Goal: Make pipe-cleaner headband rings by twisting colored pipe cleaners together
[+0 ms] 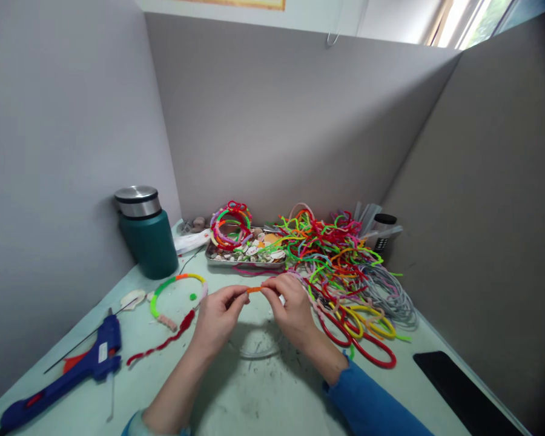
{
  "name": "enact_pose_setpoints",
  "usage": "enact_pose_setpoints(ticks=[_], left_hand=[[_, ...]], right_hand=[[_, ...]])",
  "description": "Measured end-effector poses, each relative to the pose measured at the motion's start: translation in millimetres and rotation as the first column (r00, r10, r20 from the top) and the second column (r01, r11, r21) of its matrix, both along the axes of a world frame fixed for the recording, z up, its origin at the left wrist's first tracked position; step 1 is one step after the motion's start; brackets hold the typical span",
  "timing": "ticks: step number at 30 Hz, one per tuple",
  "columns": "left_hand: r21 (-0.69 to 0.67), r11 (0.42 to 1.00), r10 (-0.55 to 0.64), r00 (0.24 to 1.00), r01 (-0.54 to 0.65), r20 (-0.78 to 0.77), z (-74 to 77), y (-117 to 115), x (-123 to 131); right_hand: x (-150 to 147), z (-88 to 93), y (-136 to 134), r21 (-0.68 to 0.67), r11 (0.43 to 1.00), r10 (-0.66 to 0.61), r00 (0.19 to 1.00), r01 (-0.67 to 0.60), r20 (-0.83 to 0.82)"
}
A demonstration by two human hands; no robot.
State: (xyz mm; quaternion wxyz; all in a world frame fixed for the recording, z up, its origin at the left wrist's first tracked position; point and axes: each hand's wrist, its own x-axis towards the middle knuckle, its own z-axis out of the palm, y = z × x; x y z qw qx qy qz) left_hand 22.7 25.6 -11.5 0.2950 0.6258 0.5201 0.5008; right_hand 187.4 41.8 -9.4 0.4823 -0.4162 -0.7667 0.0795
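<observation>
Between the fingertips of my left hand (222, 312) and my right hand (290, 303) is a short orange pipe cleaner (254, 290). Both hands pinch it, thumb against forefinger, above the table. Below them shows the lower arc of a clear ring (257, 355); whether the orange pipe cleaner is wound on that ring I cannot tell. Left of my left hand lies a ring (155, 297) wrapped in green, yellow, orange and pink sections. A dark red twisted pipe cleaner (163, 345) lies beside it, partly fuzzy at one end.
A blue glue gun (88, 363) and a green flask (149, 242) stand at left. Behind my hands is a metal tray (245, 264) of shells with wrapped rings. A pipe cleaner heap (327, 242), scissors with red handles (375, 354) and a black phone-like slab (463, 387) are at right.
</observation>
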Motion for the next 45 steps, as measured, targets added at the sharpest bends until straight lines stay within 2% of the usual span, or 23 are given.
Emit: enact_pose_setpoints(ticks=[5, 9, 12, 17, 20, 24, 31, 37, 45], left_hand=[[0.160, 0.986, 0.071, 0.990, -0.051, -0.123, 3.5, -4, 1], [0.181, 0.981, 0.099, 0.986, -0.074, -0.132, 4.5, -5, 3], [0.081, 0.994, 0.078, 0.994, -0.072, -0.078, 2.0, -4, 4], [-0.134, 0.990, -0.033, 0.993, 0.049, 0.115, 0.6, -1, 6], [-0.182, 0.977, -0.066, 0.973, 0.107, 0.220, 6.9, -3, 6], [-0.171, 0.973, -0.101, 0.951, 0.156, 0.293, 16.4, -7, 6], [-0.163, 0.980, -0.065, 0.962, 0.111, 0.265, 12.4, -4, 3], [-0.096, 0.993, -0.051, 0.973, 0.074, 0.227, 5.9, -1, 0], [-0.046, 0.999, -0.021, 0.994, 0.026, 0.106, 10.8, -3, 3]], right_hand=[[0, 0.6, -1, 0.003, 1.000, 0.023, 1.000, -0.023, -0.013], [-2, 0.2, -1, -0.001, 0.999, 0.034, 0.999, -0.034, -0.018], [-2, 0.4, -2, -0.003, 0.999, 0.043, 0.999, -0.044, -0.024], [-1, 1.6, -2, 0.031, 0.997, 0.066, 0.995, -0.064, -0.072], [1, 1.9, -2, 0.052, 0.996, 0.079, 0.993, -0.075, -0.089], [4, 1.6, -2, 0.066, 0.993, 0.105, 0.991, -0.100, -0.078], [3, -0.7, 0, 0.082, 0.987, 0.147, 0.986, -0.141, -0.073], [3, -3.7, 4, -0.011, 0.994, 0.106, 0.979, -0.109, -0.175], [5, -2.2, 8, -0.074, 0.986, 0.133, 0.969, -0.152, -0.210]])
